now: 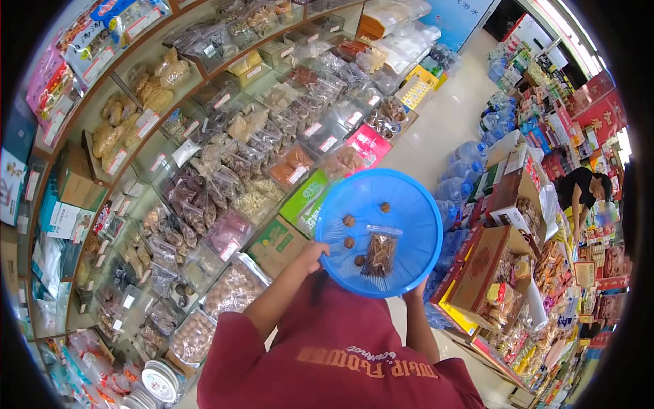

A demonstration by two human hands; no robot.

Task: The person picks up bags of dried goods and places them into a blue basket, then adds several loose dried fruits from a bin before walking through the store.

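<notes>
The left hand (314, 257) and right hand (414, 292) are closed on the near rim of the blue basket (409, 204), beside the shelves (225, 136); so far it contains one clear bag (381, 251) and a few brown nuts (349, 221); most of its bottom is bare.

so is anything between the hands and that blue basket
Nothing visible. The left hand and the right hand both grip the blue basket at its near rim; the packet lies inside it, clear of both.
</notes>
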